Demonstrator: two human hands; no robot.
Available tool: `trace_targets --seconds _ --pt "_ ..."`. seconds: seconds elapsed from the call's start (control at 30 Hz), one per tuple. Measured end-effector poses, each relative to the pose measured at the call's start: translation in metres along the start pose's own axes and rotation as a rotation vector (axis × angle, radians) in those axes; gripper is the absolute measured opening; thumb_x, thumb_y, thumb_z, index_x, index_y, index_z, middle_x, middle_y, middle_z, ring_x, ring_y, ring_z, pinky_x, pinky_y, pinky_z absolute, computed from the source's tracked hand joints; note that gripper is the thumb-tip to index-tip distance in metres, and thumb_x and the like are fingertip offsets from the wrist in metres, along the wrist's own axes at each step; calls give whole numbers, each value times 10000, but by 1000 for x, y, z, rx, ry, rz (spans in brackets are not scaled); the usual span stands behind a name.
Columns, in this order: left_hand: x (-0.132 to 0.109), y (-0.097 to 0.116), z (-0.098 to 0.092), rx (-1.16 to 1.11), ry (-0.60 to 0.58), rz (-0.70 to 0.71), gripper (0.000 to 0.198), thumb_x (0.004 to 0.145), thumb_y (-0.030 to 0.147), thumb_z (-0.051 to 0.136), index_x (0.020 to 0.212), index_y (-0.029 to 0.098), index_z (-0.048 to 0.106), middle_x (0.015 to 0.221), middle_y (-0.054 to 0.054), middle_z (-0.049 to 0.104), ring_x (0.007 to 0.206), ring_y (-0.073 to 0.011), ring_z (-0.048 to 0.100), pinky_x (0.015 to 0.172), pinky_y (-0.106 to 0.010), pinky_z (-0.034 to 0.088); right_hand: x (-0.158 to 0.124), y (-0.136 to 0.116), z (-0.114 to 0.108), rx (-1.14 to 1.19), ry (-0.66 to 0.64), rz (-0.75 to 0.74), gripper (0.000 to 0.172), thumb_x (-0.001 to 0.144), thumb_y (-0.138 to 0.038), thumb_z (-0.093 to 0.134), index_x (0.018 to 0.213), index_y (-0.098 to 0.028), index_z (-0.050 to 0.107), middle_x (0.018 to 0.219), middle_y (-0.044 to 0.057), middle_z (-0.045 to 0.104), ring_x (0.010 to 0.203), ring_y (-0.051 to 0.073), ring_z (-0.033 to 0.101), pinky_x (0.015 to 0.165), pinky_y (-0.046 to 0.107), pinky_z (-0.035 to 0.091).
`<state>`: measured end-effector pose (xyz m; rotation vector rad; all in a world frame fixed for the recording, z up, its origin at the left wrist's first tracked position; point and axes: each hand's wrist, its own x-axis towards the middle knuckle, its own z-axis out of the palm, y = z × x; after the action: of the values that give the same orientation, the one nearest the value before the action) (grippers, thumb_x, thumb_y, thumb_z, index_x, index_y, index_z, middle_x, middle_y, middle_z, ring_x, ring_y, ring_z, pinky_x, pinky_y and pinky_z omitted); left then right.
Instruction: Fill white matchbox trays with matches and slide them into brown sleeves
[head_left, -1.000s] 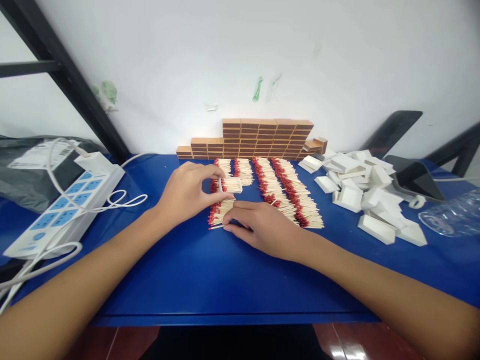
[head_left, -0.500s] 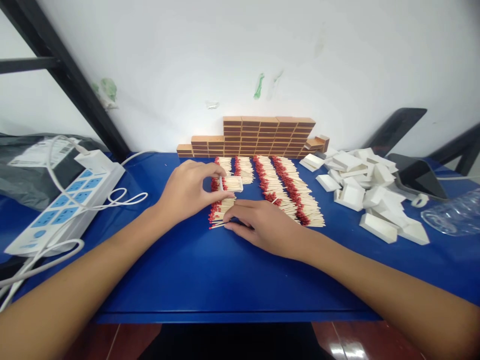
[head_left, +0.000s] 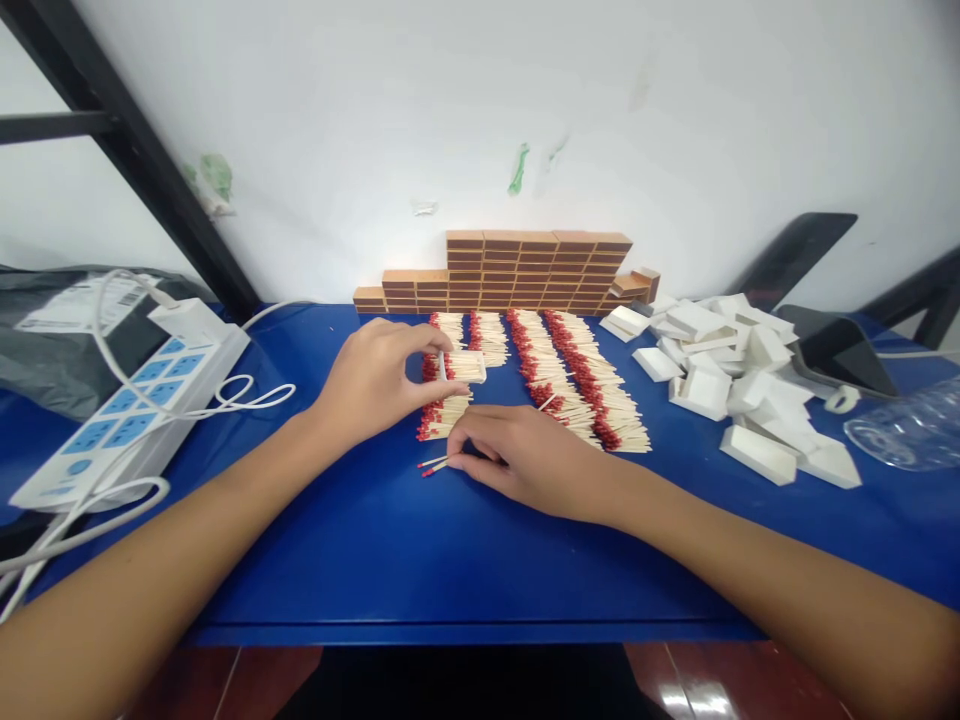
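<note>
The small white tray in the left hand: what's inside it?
Inside the white tray lie pale matchsticks. They cover its floor, so anything beneath them cannot be seen. The left hand pinches the tray's left end; the heads of the sticks inside cannot be made out.

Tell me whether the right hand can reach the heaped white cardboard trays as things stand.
Probably yes: bare blue tabletop leaves a way to the heaped trays, though the right hand seems to be pinching red-tipped wooden matchsticks.
</note>
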<state>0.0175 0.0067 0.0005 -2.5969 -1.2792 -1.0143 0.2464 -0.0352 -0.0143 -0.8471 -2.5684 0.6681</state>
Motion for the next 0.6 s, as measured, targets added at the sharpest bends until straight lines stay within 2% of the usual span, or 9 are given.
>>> trace_targets --seconds 0.23,0.5,0.6 --pt "1 -1 0 -11 5 19 382 828 521 888 1026 228 743 1029 -10 831 928 -237 779 872 -370 512 -1 -1 1 29 -36 -4 96 1057 -213 594 981 -208 652 1017 27 722 881 166 661 784 304 482" --pt "0 -2 2 -1 6 24 402 828 536 883 1051 228 752 1036 -18 833 934 -242 782 866 -373 517 -1 -7 -6 -50 -147 68 116 1088 -246 564 1001 -195 620 1041 40 717 854 174 665 747 307 461" --pt "1 -2 2 11 -12 21 394 820 518 893 1044 225 756 1031 -20 835 932 -249 783 871 -376 520 -1 -4 -16 -21 -131 102 114 1092 -246 553 1007 -201 613 1044 40 719 860 175 659 751 307 449"
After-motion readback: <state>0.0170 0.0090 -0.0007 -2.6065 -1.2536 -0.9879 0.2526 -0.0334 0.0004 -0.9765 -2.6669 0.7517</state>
